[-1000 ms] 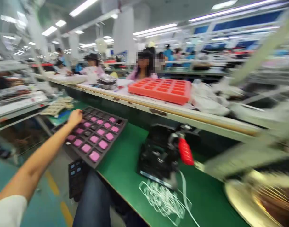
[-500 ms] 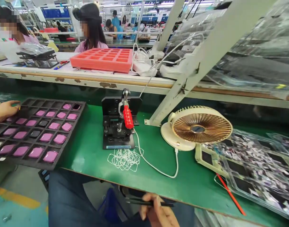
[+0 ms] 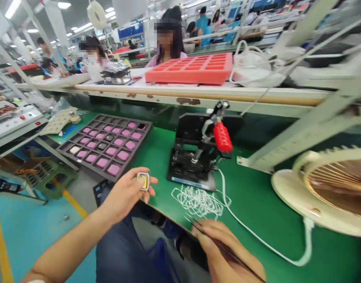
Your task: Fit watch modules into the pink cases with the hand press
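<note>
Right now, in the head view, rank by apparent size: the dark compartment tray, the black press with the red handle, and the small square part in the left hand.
1. Dark compartment tray, largest.
2. Black press; close to the tray in spread, so unsure.
3. Small square part, pinched in the left hand, clearly smallest.

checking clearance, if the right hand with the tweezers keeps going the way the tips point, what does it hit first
Most likely the loose pile of thin white wire loops on the green mat. The right hand aims its dark slim tweezers up-left at that pile, close by. Depth is unclear.
</note>
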{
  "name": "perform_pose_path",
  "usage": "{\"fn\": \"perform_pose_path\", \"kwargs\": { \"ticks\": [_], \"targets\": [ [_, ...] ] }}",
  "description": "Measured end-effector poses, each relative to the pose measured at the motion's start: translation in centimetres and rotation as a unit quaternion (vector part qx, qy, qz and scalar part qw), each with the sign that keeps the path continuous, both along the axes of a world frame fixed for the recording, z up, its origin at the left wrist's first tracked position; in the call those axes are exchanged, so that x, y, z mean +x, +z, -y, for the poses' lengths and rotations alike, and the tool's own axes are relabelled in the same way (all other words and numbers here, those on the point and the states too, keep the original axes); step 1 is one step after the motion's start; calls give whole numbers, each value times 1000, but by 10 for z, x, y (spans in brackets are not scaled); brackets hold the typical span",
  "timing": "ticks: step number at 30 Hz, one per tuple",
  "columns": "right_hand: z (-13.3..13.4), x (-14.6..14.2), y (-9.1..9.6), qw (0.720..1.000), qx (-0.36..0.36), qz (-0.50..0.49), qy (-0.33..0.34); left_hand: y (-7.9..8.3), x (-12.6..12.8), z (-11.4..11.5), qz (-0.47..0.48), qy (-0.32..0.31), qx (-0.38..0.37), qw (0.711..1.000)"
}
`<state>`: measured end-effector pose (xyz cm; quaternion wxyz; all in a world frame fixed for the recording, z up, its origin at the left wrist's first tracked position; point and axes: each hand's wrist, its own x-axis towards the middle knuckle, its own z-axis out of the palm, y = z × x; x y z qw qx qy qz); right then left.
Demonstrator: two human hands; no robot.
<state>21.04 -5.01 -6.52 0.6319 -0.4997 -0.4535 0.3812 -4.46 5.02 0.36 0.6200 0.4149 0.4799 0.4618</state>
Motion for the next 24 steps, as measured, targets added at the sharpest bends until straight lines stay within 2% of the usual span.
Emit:
{"fn": "perform_pose_path", "kwargs": {
  "ticks": [3, 6, 14, 24],
  "targets": [
    [-19, -18, 28, 982, 166, 90, 21, -12, 41, 31, 52, -87, 11, 995],
    [-22, -22, 32, 963, 236, 124, 28, -13, 61, 47, 60, -127, 10, 990],
    [-6, -19, 16, 958, 248, 140, 30, -7, 74, 64, 31, -142, -10, 989],
    [-10, -17, 9, 951, 248, 180, 51, -21, 69, 66, -46, -135, 20, 990]
  ]
}}
